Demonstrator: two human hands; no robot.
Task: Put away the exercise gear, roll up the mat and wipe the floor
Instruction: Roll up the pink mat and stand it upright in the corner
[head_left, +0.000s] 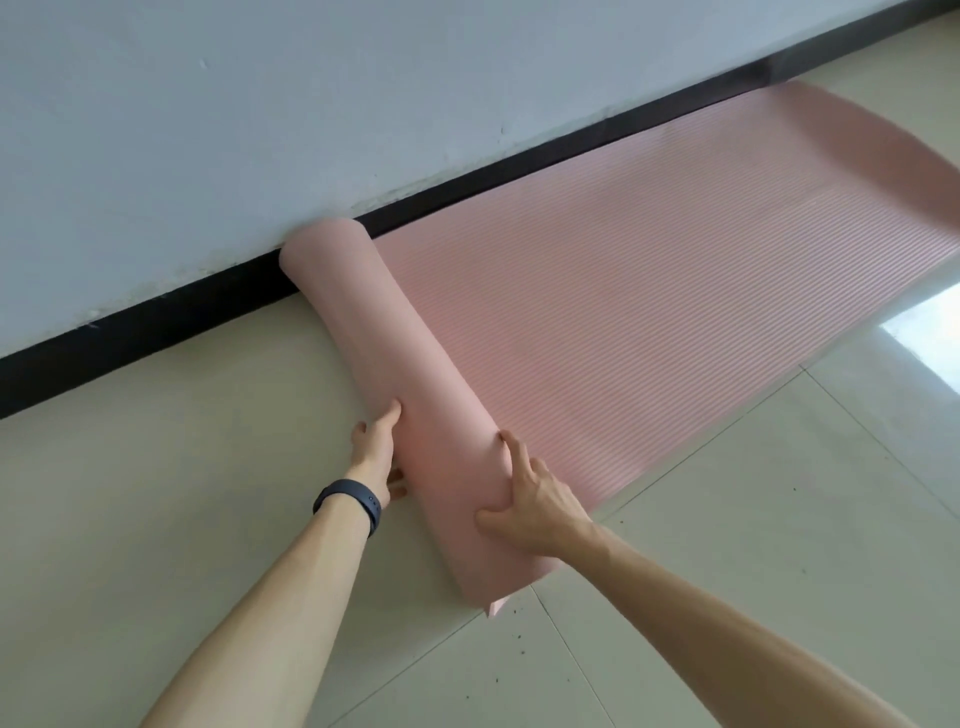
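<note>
Mat-rolling step proceeding, early stage. Mat lying on floor along wall; roll sitting at left, most of length lying flat to right. Left grip clasping roll's near end. Right grip pressing on roll, fingers extended, grasping nothing. Next move likely calling for rolling rightward, keeping ends even.

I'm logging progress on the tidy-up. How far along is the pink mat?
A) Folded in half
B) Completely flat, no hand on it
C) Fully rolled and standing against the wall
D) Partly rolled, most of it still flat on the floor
D: the mat has only a short roll at its near end, with the left hand and the right hand on that roll, while its long ribbed stretch lies flat beside the wall.
</note>
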